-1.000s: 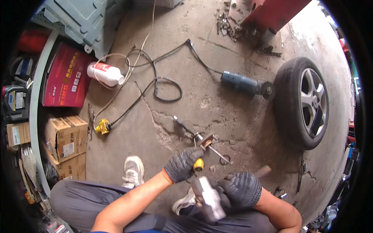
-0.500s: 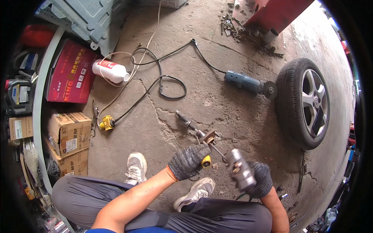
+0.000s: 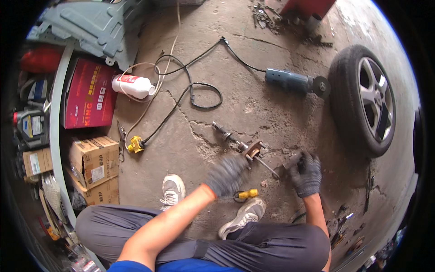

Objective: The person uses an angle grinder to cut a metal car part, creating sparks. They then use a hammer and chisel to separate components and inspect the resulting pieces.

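Spotting print straight away on the left: bold yellow and white lettering across the red carton (image 3: 90, 95), black print and a white sticker on the stacked cardboard boxes (image 3: 94, 158), a red label round the white bottle (image 3: 136, 85), pale stickers on the dark jug (image 3: 34, 129) by the shelf post (image 3: 55, 136). Over now to the floor (image 3: 253, 109), and to the metal shaft with its rusty flange (image 3: 254, 149), lying there between the grinder (image 3: 287, 80) and the feet. Can't call the left hand (image 3: 226, 177) spread or pressed together, smeared by motion right beside the flange. Can make out bent, gloved fingers on the right hand (image 3: 307, 174), near the thin rod's end, but can't tell of anything pinched there. Comparing with half a second ago: reaching further forward from the knee on the right side, and seeing the yellow piece (image 3: 248, 193), then against the left hand, now lying apart from it, just beside the right shoe (image 3: 244, 215). Finding the grinder next to the wheel (image 3: 362, 99), just as before.
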Tool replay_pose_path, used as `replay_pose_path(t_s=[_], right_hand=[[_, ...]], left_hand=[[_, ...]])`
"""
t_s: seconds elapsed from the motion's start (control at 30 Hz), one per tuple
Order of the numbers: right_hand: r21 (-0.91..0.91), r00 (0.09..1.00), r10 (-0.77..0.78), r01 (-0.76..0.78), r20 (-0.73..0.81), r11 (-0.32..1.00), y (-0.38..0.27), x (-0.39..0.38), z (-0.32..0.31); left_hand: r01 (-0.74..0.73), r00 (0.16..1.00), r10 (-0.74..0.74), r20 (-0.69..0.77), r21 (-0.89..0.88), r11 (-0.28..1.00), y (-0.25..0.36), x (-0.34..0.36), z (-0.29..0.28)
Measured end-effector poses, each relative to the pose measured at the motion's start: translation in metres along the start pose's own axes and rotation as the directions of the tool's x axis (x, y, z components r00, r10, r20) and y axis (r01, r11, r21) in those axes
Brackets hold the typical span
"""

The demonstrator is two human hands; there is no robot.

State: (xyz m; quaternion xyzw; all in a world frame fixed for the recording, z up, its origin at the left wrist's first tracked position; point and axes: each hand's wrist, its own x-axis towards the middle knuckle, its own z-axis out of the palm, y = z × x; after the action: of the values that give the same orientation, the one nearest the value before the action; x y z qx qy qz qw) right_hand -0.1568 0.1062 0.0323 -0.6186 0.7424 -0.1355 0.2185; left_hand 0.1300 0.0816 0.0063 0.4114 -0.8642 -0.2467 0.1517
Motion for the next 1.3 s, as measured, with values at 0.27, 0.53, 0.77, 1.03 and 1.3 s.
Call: replay_pose_path(t_s=[0.27,0.53,0.77,1.03,1.3], right_hand=[[0.249,0.897,0.019,-0.142,0.441,0.958,-0.058,0.026,0.090],[0.092,0.895,-0.025,-0.018,0.446,0.996,-0.058,0.019,0.079],[0.522,0.899,-0.085,-0.170,0.429,0.836,-0.019,0.017,0.102],[0.718,0.921,-0.135,-0.187,0.366,0.671,0.017,0.030,0.095],[0.743,0.861,-0.133,-0.335,0.491,0.579,0.007,0.030,0.079]], left_hand=[[-0.140,0.909,-0.035,0.416,0.382,0.914,-0.099,0.069,0.020],[-0.273,0.782,0.073,0.619,0.235,0.933,-0.084,0.080,-0.007],[-0.191,0.781,-0.045,0.623,0.306,0.933,-0.104,0.069,-0.028],[0.297,0.877,-0.368,0.309,0.256,0.920,-0.173,0.005,-0.126],[0.761,0.646,-0.558,0.521,-0.388,0.520,-0.073,0.020,-0.031]])
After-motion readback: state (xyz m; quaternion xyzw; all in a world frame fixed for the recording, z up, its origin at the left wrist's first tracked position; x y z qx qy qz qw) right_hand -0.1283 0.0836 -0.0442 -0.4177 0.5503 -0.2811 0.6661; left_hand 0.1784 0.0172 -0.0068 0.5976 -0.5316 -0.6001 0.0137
